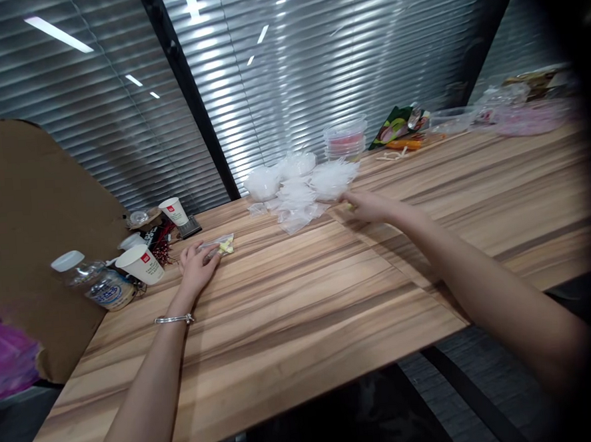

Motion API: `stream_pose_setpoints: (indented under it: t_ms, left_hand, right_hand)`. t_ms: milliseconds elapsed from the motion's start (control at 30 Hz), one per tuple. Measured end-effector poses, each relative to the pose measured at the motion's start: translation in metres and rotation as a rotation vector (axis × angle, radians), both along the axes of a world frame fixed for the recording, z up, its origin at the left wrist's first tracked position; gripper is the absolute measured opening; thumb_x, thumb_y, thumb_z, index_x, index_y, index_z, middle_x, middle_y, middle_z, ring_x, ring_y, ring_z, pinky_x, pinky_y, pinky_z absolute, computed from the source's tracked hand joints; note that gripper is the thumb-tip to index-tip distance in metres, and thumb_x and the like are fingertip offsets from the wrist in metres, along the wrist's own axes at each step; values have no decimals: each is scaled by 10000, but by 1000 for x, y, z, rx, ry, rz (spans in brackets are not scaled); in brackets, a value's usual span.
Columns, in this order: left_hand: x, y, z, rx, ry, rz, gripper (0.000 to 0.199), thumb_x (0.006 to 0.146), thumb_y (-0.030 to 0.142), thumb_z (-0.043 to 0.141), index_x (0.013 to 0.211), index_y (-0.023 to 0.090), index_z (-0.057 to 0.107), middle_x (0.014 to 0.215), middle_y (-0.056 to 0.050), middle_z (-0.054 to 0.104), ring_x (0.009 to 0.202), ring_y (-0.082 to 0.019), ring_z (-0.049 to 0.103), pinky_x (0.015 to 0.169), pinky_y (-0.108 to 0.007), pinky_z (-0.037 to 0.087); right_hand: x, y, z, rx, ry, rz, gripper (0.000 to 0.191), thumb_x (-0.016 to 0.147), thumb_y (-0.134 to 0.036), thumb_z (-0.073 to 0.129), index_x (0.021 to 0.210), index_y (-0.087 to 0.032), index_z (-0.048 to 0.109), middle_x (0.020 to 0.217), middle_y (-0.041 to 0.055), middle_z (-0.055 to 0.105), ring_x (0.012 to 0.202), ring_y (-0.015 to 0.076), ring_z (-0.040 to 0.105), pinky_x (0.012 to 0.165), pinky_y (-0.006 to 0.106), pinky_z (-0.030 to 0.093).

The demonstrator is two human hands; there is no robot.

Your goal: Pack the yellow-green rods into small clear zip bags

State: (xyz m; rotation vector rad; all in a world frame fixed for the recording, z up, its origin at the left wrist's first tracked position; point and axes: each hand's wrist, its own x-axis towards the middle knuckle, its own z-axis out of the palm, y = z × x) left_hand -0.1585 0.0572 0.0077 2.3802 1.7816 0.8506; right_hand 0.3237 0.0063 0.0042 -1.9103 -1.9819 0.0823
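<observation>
My left hand (198, 265) rests on the table at the left, with its fingers closed on the edge of a small clear plastic bag (226, 244). Something yellow shows in that bag. My right hand (367, 206) is beside the right end of a pile of clear plastic bags (298, 191), its fingertips close to the pile. Those fingers are bent together and slightly blurred; a speck of yellow shows by them, too small to name. A silver bangle (174, 319) circles my left wrist.
Paper cups (145, 263) and a plastic bottle (102, 286) stand at the left by a cardboard sheet (18, 198). Stacked clear tubs (345, 140), an orange-handled tool (404, 145) and a green packet (394, 127) lie along the back of the wooden table (282, 328), before window blinds.
</observation>
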Motion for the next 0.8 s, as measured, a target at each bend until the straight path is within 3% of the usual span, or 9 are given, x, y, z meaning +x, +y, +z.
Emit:
stream_pose_setpoints:
  t_ms: [33, 100, 200, 400, 600, 800]
  left_hand:
    - [0, -1, 1, 2, -5, 3, 374, 772, 480, 566, 1073, 282, 665, 1257, -61, 516, 1263, -266, 333, 1125, -460, 208]
    - [1, -2, 2, 8, -1, 19, 363, 776, 475, 558, 1061, 280, 667, 1232, -59, 528, 1247, -256, 358, 1125, -458, 223]
    - [3, -3, 4, 22, 20, 44, 342, 775, 456, 556, 1046, 281, 671, 1206, -53, 538, 1226, -241, 385, 1122, -450, 248]
    - [3, -1, 4, 62, 45, 28, 316, 786, 428, 541, 1031, 280, 677, 1178, -54, 552, 1194, -239, 400, 1098, -454, 282]
    - [1, -1, -3, 162, 99, 40, 305, 820, 412, 504, 1050, 297, 669, 1268, -47, 507, 1227, -259, 349, 1060, -478, 290]
    - [15, -14, -1, 189, 182, -57, 293, 831, 417, 500, 1064, 324, 651, 1285, -42, 498, 1253, -275, 327, 1038, -520, 270]
  right_hand:
    - [-13, -1, 0, 32, -13, 115, 529, 754, -119, 525, 1280, -171, 520, 1149, 112, 581, 979, 172, 553, 843, 225, 393]
    - [-34, -2, -3, 44, -46, 217, 629, 743, -73, 489, 1357, -203, 441, 1258, 111, 498, 1040, 182, 528, 881, 234, 386]
    - [-55, -4, -12, 30, -111, 234, 656, 764, -81, 446, 1390, -268, 394, 1232, 101, 472, 893, 162, 552, 816, 250, 407]
    - [-75, -5, -18, 43, -118, 306, 447, 866, -198, 425, 1297, -268, 521, 1106, 91, 503, 831, 154, 529, 786, 254, 397]
    - [-101, -21, -9, 116, -121, 479, 408, 873, -195, 413, 1245, -255, 569, 1049, 81, 523, 852, 150, 544, 785, 248, 394]
    - [-137, -40, -4, 168, -46, 654, 351, 881, -205, 432, 1185, -219, 608, 1076, 90, 528, 850, 141, 554, 796, 253, 413]
